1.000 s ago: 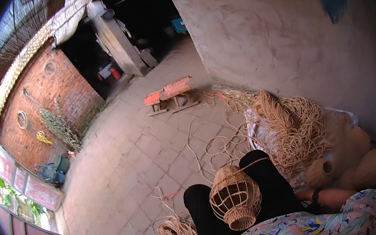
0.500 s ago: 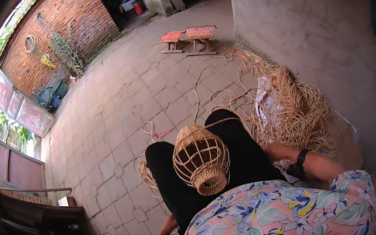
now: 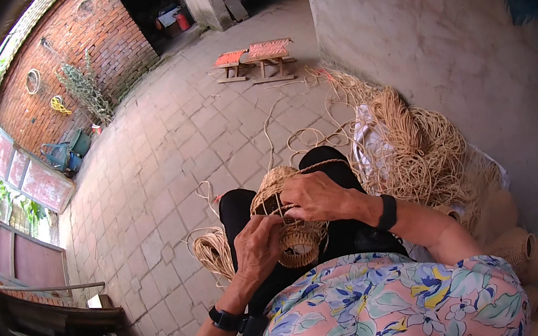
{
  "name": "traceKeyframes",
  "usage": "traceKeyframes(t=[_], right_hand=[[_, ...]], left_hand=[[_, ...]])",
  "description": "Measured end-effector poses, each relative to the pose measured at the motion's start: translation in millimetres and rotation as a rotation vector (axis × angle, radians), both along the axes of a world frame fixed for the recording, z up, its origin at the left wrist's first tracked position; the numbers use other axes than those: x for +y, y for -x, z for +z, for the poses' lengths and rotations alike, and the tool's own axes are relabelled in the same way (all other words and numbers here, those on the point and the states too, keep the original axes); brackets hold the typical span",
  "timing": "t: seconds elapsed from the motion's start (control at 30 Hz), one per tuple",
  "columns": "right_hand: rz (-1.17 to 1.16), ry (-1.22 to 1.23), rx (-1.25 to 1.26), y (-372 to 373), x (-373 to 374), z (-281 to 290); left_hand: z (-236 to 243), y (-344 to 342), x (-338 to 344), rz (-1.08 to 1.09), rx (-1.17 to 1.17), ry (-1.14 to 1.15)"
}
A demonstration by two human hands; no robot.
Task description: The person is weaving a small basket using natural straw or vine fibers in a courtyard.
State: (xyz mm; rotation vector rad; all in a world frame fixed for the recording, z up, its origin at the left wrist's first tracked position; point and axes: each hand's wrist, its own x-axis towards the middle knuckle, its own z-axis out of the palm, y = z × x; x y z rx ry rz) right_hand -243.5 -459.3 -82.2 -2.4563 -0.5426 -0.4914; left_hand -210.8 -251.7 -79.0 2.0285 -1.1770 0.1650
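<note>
A half-woven basket point(image 3: 298, 250) of tan cord, with an open-ribbed middle and a tightly woven round neck, lies on my lap between my black-clad knees. My left hand point(image 3: 257, 243) is closed at its left side, fingertips pinched on the ribs. From the right, my right hand point(image 3: 317, 195) reaches over the top, its fingers bent and closed on the ribs near the left fingertips. Both hands hide much of the ribbed part. A strand of cord point(image 3: 323, 163) runs from the basket across my right knee.
A large heap of tan cord point(image 3: 407, 144) lies at my right by the plastered wall, with several woven baskets point(image 3: 519, 250) nearer me. A cord coil point(image 3: 212, 250) rests beside my left knee. Two low woven-top stools point(image 3: 270, 50) stand ahead on the paved floor.
Both hands have come up from my sides onto the basket and closed on its ribs. The view has shifted slightly, and the baskets at the lower right now show.
</note>
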Motion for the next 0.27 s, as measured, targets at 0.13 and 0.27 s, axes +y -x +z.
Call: traceKeyframes(t=[0.13, 0.27], right_hand=[[0.039, 0.079, -0.077, 3, 0, -3], [-0.302, -0.28, 0.228, 38, -39, -25]], left_hand=[[-11, 5, -8, -0.05, 0.034, -0.046], [-17, 7, -7, -0.03, 0.141, -0.035]])
